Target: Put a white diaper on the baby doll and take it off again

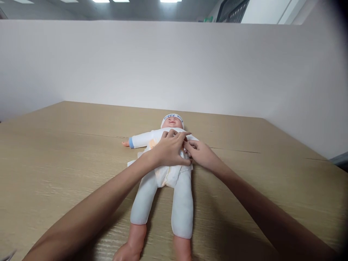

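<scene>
A baby doll (182, 203) lies on its back, its head with a printed white cap at the far end and its feet towards me. It wears a white top with blue cuffs, and a white diaper (166, 177) with orange and yellow marks sits around its hips. My left hand (172, 149) rests across the doll's belly over the diaper front, fingers spread. At the doll's side on the right, my right hand (199, 154) has its fingers bent and pinched together at the diaper's edge. The exact bit between those fingertips is hidden.
The doll lies on a wood-grain table (67, 174) with thin seams across it. A pale partition wall (163, 65) rises behind the table and along its right side. Some dark object (341, 159) shows at the far right edge.
</scene>
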Action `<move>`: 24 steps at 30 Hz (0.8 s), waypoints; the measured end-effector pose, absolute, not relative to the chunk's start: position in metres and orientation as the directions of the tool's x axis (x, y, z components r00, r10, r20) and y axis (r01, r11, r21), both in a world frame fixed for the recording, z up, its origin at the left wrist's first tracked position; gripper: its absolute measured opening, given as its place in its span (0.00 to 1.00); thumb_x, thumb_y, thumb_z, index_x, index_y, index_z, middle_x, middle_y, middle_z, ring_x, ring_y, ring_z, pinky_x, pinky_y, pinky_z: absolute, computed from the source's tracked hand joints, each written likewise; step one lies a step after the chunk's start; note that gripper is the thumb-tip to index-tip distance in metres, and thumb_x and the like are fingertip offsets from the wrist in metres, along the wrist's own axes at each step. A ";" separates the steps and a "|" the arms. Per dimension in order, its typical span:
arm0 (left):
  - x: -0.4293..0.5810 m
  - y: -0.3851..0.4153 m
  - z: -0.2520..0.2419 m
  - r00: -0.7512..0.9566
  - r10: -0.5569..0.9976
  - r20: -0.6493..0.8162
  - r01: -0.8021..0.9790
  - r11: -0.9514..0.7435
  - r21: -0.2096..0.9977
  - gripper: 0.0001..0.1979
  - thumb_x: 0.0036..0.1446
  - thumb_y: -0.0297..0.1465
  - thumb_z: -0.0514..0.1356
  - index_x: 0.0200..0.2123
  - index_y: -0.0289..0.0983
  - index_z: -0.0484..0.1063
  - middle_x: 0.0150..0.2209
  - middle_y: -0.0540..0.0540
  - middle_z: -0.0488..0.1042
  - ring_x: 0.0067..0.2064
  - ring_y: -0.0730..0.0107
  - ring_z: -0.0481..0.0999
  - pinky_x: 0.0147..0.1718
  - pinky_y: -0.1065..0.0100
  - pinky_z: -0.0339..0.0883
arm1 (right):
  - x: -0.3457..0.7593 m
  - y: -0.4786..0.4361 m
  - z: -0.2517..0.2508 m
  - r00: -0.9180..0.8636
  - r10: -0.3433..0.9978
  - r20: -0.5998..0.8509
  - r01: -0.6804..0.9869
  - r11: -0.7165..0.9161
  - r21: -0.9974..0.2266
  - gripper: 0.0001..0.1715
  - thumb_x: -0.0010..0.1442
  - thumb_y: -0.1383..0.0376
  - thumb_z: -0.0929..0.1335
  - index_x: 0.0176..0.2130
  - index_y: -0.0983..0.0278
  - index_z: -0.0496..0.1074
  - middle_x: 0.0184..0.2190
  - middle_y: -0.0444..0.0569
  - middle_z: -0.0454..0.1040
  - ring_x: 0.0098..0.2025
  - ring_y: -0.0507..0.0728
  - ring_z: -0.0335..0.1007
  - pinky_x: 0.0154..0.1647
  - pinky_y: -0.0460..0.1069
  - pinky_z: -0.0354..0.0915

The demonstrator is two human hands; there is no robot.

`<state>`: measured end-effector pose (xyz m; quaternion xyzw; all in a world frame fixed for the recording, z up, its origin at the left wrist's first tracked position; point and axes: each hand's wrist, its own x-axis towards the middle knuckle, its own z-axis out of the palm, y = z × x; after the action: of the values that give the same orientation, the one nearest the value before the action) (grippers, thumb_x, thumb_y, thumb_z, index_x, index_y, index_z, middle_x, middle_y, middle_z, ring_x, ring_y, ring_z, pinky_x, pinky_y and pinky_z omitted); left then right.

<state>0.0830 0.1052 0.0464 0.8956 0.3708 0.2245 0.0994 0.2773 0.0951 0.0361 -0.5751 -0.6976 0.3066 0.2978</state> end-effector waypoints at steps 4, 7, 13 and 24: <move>0.082 0.104 0.047 0.628 0.695 0.350 0.592 -0.719 0.365 0.46 0.58 0.44 0.73 0.76 0.44 0.61 0.67 0.39 0.78 0.69 0.34 0.69 0.68 0.38 0.60 | 0.275 0.062 0.026 -0.100 0.893 0.439 0.631 0.398 -0.666 0.20 0.77 0.49 0.66 0.44 0.59 0.79 0.43 0.53 0.85 0.47 0.65 0.79 0.53 0.58 0.73; 0.075 0.098 0.051 0.628 0.675 0.387 0.531 -0.735 0.421 0.48 0.59 0.43 0.73 0.78 0.47 0.58 0.69 0.38 0.76 0.71 0.37 0.69 0.70 0.38 0.60 | 0.281 0.041 0.015 -0.244 0.769 0.591 0.607 0.596 -0.526 0.20 0.82 0.56 0.63 0.57 0.58 0.82 0.59 0.57 0.83 0.63 0.68 0.77 0.69 0.63 0.69; 0.019 0.080 0.041 0.444 0.701 0.559 0.519 -0.709 0.478 0.29 0.71 0.47 0.66 0.70 0.45 0.68 0.70 0.38 0.74 0.68 0.46 0.74 0.69 0.47 0.65 | 0.302 0.032 0.003 -0.408 0.697 0.590 0.616 0.687 -0.386 0.28 0.85 0.58 0.59 0.74 0.57 0.74 0.70 0.56 0.78 0.71 0.68 0.72 0.74 0.67 0.65; -0.080 0.070 -0.026 0.161 0.968 0.192 0.814 -0.240 0.528 0.19 0.67 0.51 0.64 0.41 0.42 0.69 0.44 0.41 0.82 0.46 0.50 0.79 0.48 0.55 0.67 | 0.241 0.076 0.065 -0.775 0.508 0.376 0.392 0.853 -0.344 0.26 0.86 0.53 0.60 0.69 0.54 0.78 0.72 0.49 0.77 0.76 0.64 0.68 0.83 0.66 0.56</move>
<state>-0.0802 0.0701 -0.0263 0.7465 0.5969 0.2509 0.1532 0.2408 0.0756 0.0646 -0.2407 -0.9339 0.1239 0.2335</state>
